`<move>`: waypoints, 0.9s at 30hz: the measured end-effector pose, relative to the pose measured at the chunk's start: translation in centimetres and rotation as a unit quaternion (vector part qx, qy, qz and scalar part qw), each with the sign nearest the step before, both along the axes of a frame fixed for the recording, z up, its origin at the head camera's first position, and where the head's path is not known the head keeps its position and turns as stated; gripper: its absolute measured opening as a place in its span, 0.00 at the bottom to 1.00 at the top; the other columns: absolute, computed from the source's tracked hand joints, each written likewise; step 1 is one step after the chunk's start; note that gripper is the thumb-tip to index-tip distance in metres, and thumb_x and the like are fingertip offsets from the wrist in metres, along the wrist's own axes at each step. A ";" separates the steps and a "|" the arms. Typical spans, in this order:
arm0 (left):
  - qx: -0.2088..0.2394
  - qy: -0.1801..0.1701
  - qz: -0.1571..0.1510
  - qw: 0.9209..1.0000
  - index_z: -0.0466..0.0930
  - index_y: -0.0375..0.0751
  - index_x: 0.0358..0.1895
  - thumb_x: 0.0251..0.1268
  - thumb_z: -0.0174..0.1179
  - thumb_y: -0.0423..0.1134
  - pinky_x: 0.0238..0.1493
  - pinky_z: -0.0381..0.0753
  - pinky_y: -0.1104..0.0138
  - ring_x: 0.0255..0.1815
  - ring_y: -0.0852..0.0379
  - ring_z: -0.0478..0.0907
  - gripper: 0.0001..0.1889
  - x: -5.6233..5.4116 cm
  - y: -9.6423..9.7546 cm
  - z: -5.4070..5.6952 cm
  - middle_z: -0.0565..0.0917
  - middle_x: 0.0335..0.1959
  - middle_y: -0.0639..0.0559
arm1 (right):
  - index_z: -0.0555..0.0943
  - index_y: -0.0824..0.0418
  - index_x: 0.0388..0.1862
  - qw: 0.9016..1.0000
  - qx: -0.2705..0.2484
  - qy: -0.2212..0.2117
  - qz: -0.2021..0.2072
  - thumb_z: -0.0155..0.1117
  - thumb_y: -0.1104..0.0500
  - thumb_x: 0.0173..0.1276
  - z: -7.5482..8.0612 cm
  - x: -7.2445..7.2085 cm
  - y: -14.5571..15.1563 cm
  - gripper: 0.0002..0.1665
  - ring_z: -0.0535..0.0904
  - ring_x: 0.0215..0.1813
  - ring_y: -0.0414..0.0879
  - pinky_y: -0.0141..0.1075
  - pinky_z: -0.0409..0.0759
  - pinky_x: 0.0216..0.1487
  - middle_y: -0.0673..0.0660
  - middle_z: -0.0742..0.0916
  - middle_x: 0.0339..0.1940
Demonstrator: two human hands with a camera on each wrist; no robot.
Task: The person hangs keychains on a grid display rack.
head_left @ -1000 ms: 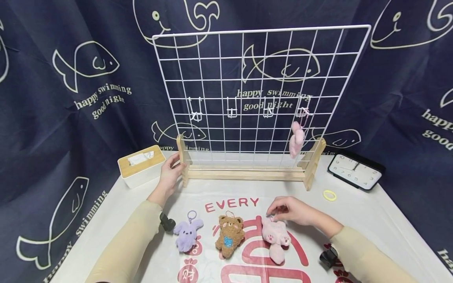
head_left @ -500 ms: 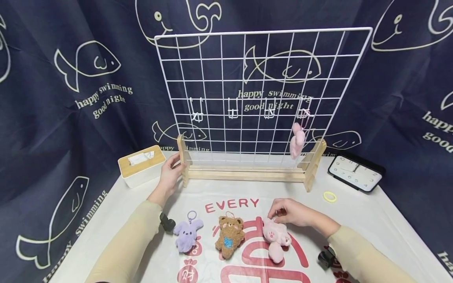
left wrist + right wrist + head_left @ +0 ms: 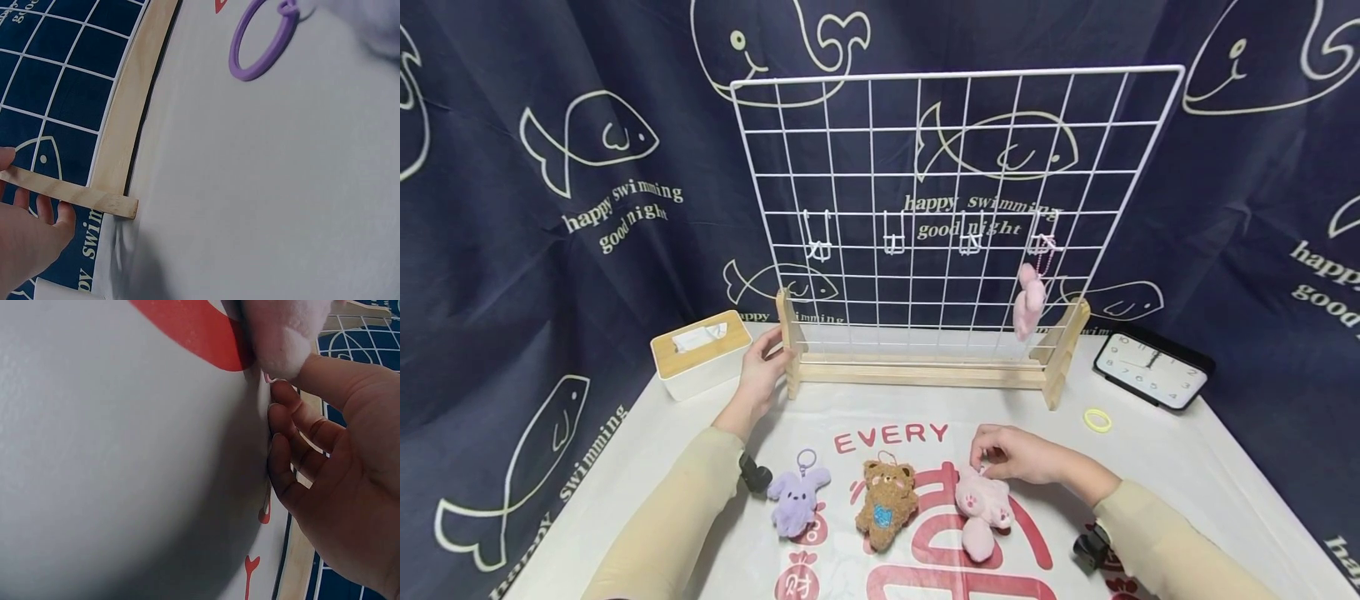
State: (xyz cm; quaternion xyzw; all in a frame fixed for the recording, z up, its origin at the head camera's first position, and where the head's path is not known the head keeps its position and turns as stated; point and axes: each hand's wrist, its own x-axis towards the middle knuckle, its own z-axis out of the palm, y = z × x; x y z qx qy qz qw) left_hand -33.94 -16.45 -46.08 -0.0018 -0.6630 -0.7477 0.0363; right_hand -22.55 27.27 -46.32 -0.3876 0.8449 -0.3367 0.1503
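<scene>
Head view: the left hand grips the wooden stand; the right hand pinches the top of the pink plush keychain on the table, seemingly the pick-up step. Left wrist: the hand wraps the side post. Right wrist: the hand meets the loop; lifting calls for a secure pinch.

white tissue box left; black-cased clock right, yellow ring near it; navy fish-print curtain behind.

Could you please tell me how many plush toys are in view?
4: a purple plush and a brown bear lie on the table, a pink plush is at the right hand, another pink toy hangs from the rightmost hook.
</scene>
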 end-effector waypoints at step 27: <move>-0.005 0.009 0.008 1.000 0.64 0.37 0.76 0.70 0.56 0.23 0.73 0.71 0.53 0.74 0.39 0.65 0.31 0.0 0.1 0.0 0.66 0.75 0.39 | 0.82 0.69 0.40 0.987 -0.127 -0.087 -0.046 0.68 0.69 0.67 0.1 0.2 0.8 0.05 0.80 0.36 0.37 0.29 0.83 0.38 0.55 0.87 0.32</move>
